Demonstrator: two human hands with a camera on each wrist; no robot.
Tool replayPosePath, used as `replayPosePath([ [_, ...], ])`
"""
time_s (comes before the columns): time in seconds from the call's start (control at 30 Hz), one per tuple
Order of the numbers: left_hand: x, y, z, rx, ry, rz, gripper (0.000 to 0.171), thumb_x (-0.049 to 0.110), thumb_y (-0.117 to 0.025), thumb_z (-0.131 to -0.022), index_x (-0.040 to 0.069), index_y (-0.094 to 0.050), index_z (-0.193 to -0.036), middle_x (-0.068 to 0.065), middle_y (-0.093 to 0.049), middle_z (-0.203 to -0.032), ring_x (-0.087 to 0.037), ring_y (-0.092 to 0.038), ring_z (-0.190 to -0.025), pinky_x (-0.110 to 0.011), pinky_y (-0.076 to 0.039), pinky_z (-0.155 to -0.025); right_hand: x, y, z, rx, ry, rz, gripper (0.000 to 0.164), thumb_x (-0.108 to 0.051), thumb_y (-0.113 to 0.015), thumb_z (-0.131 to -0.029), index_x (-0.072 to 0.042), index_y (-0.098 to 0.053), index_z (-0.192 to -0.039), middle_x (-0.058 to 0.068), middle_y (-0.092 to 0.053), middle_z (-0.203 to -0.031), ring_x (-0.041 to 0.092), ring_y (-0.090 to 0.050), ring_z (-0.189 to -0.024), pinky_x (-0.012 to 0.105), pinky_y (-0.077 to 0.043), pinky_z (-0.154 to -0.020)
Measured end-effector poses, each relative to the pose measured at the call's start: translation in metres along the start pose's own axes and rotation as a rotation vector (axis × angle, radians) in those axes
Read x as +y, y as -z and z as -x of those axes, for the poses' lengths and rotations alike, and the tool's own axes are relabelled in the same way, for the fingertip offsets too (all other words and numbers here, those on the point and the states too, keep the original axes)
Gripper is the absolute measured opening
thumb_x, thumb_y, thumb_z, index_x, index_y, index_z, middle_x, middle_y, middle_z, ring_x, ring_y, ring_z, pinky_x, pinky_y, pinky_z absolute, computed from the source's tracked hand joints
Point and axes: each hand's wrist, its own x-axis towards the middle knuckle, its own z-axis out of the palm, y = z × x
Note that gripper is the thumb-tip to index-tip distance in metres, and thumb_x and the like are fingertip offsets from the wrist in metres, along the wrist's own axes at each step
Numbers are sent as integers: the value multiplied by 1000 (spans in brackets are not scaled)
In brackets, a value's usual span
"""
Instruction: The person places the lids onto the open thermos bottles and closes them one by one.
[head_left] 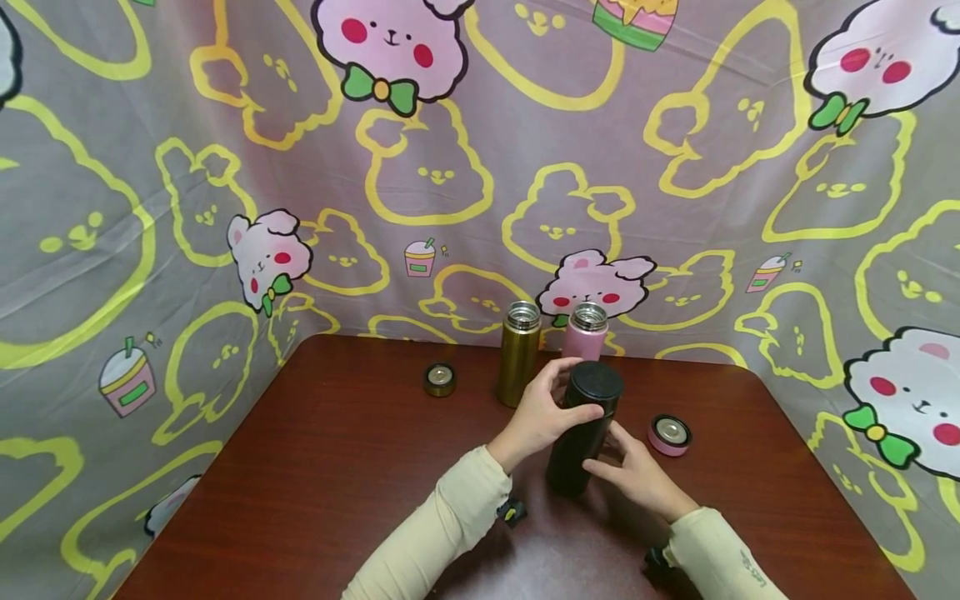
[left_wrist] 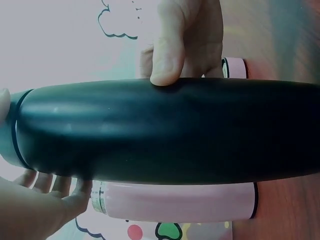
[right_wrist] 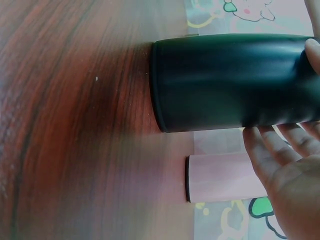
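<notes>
A black thermos bottle (head_left: pixel 579 450) with its lid (head_left: pixel 596 381) on stands slightly tilted between both hands, its base close to the tabletop in the right wrist view. My left hand (head_left: pixel 542 413) holds it at the top, thumb and fingers around the lid and the seam below. Lower down, my right hand (head_left: pixel 636 473) grips the body, thumb on the near side and fingertips (right_wrist: pixel 253 134) along the other. Behind it stand two lidless bottles, a gold one (head_left: pixel 517 358) and a pink one (head_left: pixel 584 340), the latter partly hidden.
A gold lid (head_left: pixel 439 379) lies left of the gold bottle. To the right of the hands is a pink lid (head_left: pixel 670 435), inner side up. The brown wooden table (head_left: pixel 360 467) meets a patterned cloth curtain (head_left: pixel 465 250) at the back and sides.
</notes>
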Motion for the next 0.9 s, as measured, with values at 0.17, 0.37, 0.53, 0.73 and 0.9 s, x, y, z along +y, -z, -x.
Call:
replayPosePath([
  [0.17,0,0,0,-3,12,5,60,19,-77,-80,15,-48,-132,4,-58,-119,-9,-54,-109,-29,-43,-94,1,0,0,-2,1,8,60,-19,-73,-84,-16,-43,-136,8,-58,-123,15,-57,-110,31,-47,-90],
  [0.37,-2,4,-1,-42,16,24,58,20,-74,-83,19,-48,-134,3,-59,-120,-10,-55,-108,-33,-43,-94,3,0,0,0,7,1,60,-19,-73,-84,-16,-43,-137,9,-58,-123,15,-57,-111,30,-47,-90],
  [0.53,-5,7,-1,-95,9,45,58,22,-71,-85,19,-46,-137,-1,-59,-121,-13,-57,-106,-37,-45,-91,5,0,0,1,16,8,61,-17,-72,-84,-15,-43,-138,9,-58,-124,15,-57,-111,32,-47,-90],
  [0.73,-4,9,-3,-152,24,78,57,18,-66,-89,14,-41,-141,-10,-55,-128,-14,-54,-111,-34,-43,-94,4,0,-1,2,2,20,62,-20,-73,-84,-18,-42,-138,7,-58,-125,15,-56,-111,30,-46,-90],
  [0.9,-4,11,-5,-193,26,113,58,8,-61,-91,5,-36,-143,-19,-50,-132,-25,-51,-115,-37,-41,-97,3,0,-1,1,-5,20,62,-20,-73,-84,-18,-42,-138,8,-57,-126,16,-56,-111,28,-46,-90],
])
